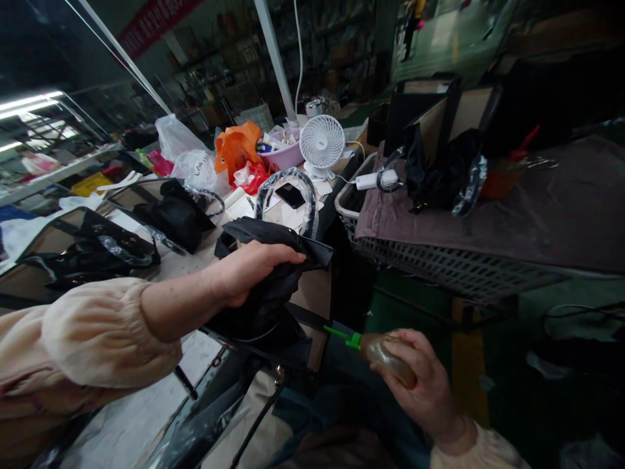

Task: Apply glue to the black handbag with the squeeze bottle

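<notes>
My left hand (pixel 258 264) is closed on the upper edge of a black handbag (pixel 273 306), its thumb lying along the top. The bag leans over the table's front edge, and a plastic-wrapped handle (pixel 312 202) arches up behind my fingers. Part of the bag's tan side panel (pixel 315 293) shows on the right. In my right hand (pixel 415 378) is a squeeze bottle (pixel 385 355) of brownish, see-through stuff, probably glue. Its thin green nozzle (pixel 339 333) points left, close to the bag's lower right side; whether it touches cannot be made out.
More black bags (pixel 92 247) lie on the table at left. A white fan (pixel 321 142), a phone (pixel 290 195), an orange bag (pixel 237 150) and a pink basin (pixel 283 155) stand farther back. At right, a grey plastic basket (pixel 420 257) under brown cloth bears further bag parts and an orange pot (pixel 500 176).
</notes>
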Motion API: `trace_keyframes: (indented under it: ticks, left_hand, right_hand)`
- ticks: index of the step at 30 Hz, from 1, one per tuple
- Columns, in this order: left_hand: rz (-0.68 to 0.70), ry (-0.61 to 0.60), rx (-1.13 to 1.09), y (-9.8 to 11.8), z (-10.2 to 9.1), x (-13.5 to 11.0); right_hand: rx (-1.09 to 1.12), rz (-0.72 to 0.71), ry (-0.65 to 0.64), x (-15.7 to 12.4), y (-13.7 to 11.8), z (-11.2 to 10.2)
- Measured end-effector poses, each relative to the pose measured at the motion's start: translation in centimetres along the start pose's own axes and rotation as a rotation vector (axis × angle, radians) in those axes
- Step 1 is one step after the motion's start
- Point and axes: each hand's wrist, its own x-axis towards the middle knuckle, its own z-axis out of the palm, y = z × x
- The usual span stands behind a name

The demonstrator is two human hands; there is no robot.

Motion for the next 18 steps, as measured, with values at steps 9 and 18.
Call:
trace_keyframes:
  ticks: [9, 18]
  left_hand:
    - [-0.005, -0.016, -0.009, 0.15, 0.36, 0.36]
    - [-0.05, 0.006, 0.008, 0.73, 0.53, 0.26]
  right_hand:
    - [-0.033, -0.079, -0.056, -0.78, -0.23, -0.52]
    - [-0.055, -0.147, -0.069, -0.18, -0.23, -1.02]
